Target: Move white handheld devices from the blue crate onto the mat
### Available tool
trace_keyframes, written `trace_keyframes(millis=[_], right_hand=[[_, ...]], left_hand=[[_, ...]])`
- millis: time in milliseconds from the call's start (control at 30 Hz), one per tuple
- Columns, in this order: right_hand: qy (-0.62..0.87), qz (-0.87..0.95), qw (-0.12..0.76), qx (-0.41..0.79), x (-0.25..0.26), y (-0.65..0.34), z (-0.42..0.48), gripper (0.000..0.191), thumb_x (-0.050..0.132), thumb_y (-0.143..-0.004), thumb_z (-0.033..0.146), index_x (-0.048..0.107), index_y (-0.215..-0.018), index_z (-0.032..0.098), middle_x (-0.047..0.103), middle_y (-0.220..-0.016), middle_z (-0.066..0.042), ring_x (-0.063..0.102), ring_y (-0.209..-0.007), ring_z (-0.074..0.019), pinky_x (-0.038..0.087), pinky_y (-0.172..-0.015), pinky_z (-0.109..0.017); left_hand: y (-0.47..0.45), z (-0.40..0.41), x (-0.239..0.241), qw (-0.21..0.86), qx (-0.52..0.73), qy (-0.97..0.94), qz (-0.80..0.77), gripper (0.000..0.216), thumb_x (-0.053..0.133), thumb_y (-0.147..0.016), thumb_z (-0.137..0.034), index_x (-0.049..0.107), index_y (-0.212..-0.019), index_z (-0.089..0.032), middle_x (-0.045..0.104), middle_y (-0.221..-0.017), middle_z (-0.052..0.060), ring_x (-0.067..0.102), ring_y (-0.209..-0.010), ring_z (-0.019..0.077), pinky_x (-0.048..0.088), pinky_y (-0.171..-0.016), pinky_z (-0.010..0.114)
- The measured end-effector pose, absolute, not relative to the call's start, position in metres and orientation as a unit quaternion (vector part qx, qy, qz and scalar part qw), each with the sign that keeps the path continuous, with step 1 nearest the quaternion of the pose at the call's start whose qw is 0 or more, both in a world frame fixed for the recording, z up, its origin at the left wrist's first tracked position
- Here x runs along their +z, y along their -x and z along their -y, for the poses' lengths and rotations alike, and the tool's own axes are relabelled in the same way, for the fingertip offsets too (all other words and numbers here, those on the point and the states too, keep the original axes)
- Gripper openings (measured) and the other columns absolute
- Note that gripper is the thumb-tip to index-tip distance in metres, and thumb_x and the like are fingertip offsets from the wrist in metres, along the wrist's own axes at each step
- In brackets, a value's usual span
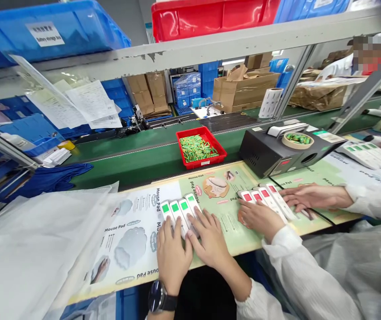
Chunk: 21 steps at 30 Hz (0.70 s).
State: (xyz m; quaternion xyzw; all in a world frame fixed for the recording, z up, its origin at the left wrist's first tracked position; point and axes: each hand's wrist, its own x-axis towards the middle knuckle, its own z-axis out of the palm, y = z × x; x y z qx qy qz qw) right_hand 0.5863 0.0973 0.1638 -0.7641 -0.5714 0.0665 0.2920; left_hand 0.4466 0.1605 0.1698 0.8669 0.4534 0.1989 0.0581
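**Four white devices [181, 209] in a row on a printed mat [92, 253]**

Overhead, a pale beam [210, 42] with chipped paint bears glossy moulded bins, blue [10, 38] and red [213, 20]. Beneath it runs a smooth green belt [123, 166], and at the left lies wrinkled, translucent white sheeting [26, 240]. The mat is flat and yellow-edged, with "Mouse Pad" lettering. The devices are smooth, slim and oblong, each with a bright green rectangle at its far end.

They lie side by side under the fingers of both hands. The left hand [173, 253] has its fingers slightly apart over the left-hand ones; the right hand [210, 240] spreads its fingers at the right end of the row. Both thumbs come close together at the near side — whether the fingers clamp anything, I cannot tell, since the hands hide the near ends.

Around them, a co-worker's white-sleeved arms [313, 271] reach in close by on the right, hands at a similar row with red rectangles [278, 202]. Beyond stand a boxy black machine [263, 155] and a shallow red tray [193, 166] — heaped with small green cylinders [197, 149]. Smallest, a round black watch [157, 295] sits on the left wrist.
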Motion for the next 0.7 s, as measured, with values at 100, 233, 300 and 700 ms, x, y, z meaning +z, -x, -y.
trace_keyframes(millis=[100,233,300,700], right_hand=[[0.773,0.559,0.293,0.062,0.158,-0.588,-0.092,0.056,0.044,-0.102,0.041,0.044,-0.157,0.03,0.026,-0.168,-0.003,0.026,-0.153,-0.0374,0.027,-0.121,-0.063],[0.798,0.521,0.3,0.047,0.147,-0.598,-0.079,0.058,0.047,-0.101,0.047,0.046,-0.156,0.028,0.014,-0.171,-0.011,0.018,-0.154,-0.0449,0.029,-0.118,-0.068],[0.819,0.488,0.3,0.024,0.145,-0.607,-0.072,0.056,0.048,-0.1,0.048,0.05,-0.153,0.029,0.01,-0.172,-0.012,0.012,-0.154,-0.049,0.027,-0.116,-0.071],[0.674,0.463,0.53,-0.221,0.141,-0.604,-0.04,0.02,0.066,-0.09,0.026,0.073,-0.107,0.019,0.061,-0.131,-0.019,0.061,-0.121,-0.0372,0.05,-0.098,-0.057]], left_hand=[[-0.451,-0.162,0.166,0.094,0.199,-0.882,-0.417,0.06,0.047,-0.097,-0.033,0.044,-0.155,-0.02,0.037,-0.163,0.018,0.039,-0.148,0.0392,0.038,-0.12,0.062],[-0.473,-0.15,0.16,0.158,0.223,-0.9,-0.34,0.064,0.043,-0.099,-0.026,0.028,-0.161,-0.016,0.035,-0.164,0.019,0.031,-0.154,0.0336,0.036,-0.123,0.059],[-0.484,-0.144,0.164,0.188,0.225,-0.912,-0.288,0.062,0.041,-0.1,-0.024,0.027,-0.16,-0.013,0.037,-0.163,0.021,0.03,-0.155,0.0312,0.037,-0.123,0.058],[-0.266,-0.136,0.158,0.081,0.607,-0.593,-0.523,0.019,0.052,-0.099,-0.027,0.062,-0.113,-0.019,0.069,-0.094,0.005,0.069,-0.09,0.019,0.056,-0.09,0.038]])
